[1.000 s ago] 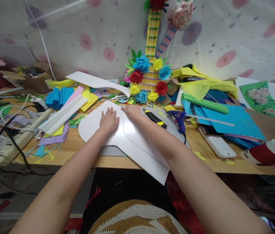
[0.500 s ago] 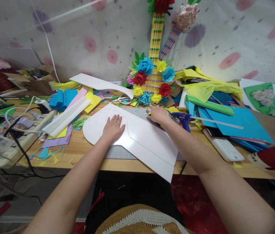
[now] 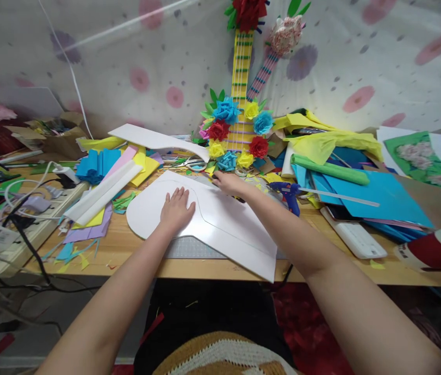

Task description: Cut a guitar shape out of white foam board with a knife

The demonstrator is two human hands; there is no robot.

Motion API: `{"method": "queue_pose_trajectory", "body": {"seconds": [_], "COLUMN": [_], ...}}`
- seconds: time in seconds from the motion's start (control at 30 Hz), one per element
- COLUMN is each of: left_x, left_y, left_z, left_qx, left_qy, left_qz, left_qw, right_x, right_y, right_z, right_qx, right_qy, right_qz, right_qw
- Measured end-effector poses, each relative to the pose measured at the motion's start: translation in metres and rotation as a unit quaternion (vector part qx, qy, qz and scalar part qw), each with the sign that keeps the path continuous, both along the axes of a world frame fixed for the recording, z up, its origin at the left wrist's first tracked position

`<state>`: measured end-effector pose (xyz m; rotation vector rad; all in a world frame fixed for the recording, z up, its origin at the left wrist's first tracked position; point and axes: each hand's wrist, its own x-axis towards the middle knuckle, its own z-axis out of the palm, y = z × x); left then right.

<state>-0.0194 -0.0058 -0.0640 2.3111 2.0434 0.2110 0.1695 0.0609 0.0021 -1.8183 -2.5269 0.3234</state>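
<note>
A white foam board (image 3: 236, 229) with one rounded end and a drawn curved line lies over a grey cutting mat (image 3: 197, 249). My left hand (image 3: 177, 209) is flat on the board's rounded part, its fingers a little spread. At the far edge of the board my right hand (image 3: 228, 184) is closed around a slim yellow-and-black utility knife (image 3: 239, 199), mostly covered by the fingers. Whether its blade touches the board, I cannot tell. Behind lies a cut-off strip of white board (image 3: 153, 139), close to a pair of scissors (image 3: 196, 164).
A blue glue gun (image 3: 289, 195) with a long glue stick lies right of my right hand. A flower-covered paper guitar (image 3: 241, 112) leans at the back. Blue sheets (image 3: 384, 200), a white phone-shaped object (image 3: 355, 239) and a paper cup (image 3: 439, 249) stand right; a power strip (image 3: 36, 226) lies left.
My right hand has slid left along the board's far edge with the knife, closer to the scissors. My left hand stays flat on the board. The view has shifted slightly.
</note>
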Motion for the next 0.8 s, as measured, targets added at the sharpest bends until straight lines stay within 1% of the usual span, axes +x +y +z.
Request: {"method": "queue_pose_trajectory", "body": {"seconds": [0.03, 0.13, 0.3, 0.5, 0.8], "left_x": [0.002, 0.006, 0.006, 0.006, 0.007], "left_y": [-0.001, -0.004, -0.003, -0.002, -0.005], "left_z": [0.0, -0.001, -0.004, -0.004, -0.002], "left_qx": [0.002, 0.004, 0.006, 0.007, 0.013], "left_qy": [-0.002, -0.006, -0.008, -0.01, -0.02], "left_qz": [0.019, 0.055, 0.056, 0.055, 0.057], "left_qw": [1.0, 0.998, 0.998, 0.998, 0.998], "right_x": [-0.01, -0.036, -0.064, -0.075, -0.078], "right_y": [-0.001, 0.002, 0.012, 0.017, 0.024], "right_z": [0.0, -0.007, -0.02, -0.021, -0.02], "right_qx": [-0.004, 0.02, 0.05, 0.053, 0.043], "right_qy": [-0.003, -0.011, -0.003, -0.031, -0.058], "right_qz": [0.024, 0.059, 0.119, 0.12, 0.143], "right_qw": [1.0, 0.998, 0.992, 0.991, 0.987]}}
